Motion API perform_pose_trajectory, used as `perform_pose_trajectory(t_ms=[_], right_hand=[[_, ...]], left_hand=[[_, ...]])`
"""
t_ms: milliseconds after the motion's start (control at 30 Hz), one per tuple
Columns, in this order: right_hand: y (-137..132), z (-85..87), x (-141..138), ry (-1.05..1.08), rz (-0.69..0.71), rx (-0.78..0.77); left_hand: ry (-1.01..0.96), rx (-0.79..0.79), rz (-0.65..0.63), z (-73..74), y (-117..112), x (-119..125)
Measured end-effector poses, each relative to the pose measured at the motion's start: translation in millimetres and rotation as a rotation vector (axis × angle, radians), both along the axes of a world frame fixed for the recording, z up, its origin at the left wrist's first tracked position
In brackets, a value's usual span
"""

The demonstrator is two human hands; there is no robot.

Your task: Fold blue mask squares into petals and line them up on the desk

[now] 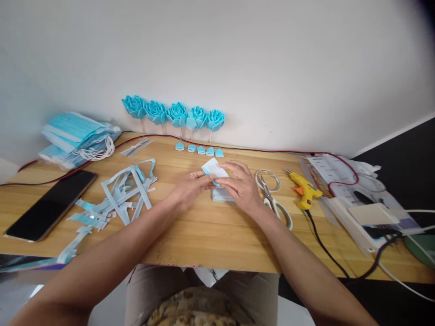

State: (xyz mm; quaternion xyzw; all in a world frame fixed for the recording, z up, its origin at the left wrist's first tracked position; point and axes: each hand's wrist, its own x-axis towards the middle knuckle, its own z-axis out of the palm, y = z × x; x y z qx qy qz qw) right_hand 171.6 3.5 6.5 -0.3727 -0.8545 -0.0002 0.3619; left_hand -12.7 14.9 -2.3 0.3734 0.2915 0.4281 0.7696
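Note:
Between my two hands is a small piece of white and light-blue mask fabric (215, 167), partly folded over. My left hand (194, 186) pinches its lower left side with thumb and fingers. On the other side my right hand (240, 184) has its fingertips closed on the right edge. Just beneath my hands lies a stack of white fabric pieces (220, 195), partly covered by my right hand. Beyond the hands, several small folded blue pieces (200, 150) sit in a row. Behind them, several blue fabric flowers (177, 114) on thin sticks lean against the wall.
Scissors (272, 199) and a white ring-shaped roll (268, 179) lie at right, near a yellow glue gun (303, 190) and a power strip (353, 224). At left are cut strips (127, 190), a phone (50, 206) and stacked face masks (73, 131). A red-black cable (238, 148) crosses the back.

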Motion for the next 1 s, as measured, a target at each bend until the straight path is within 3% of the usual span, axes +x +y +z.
perform_pose_trajectory(t_ms=[567,1000], right_hand=[[-0.7,-2.2,-0.2,-0.008,0.071,-0.006],[-1.9,-3.0,-0.7,0.210,-0.013,-0.121]], left_hand=[[-0.044,-0.018,0.022,2.2,-0.3,0.2],[0.091,0.025,0.005,-1.1,-0.3,-0.2]])
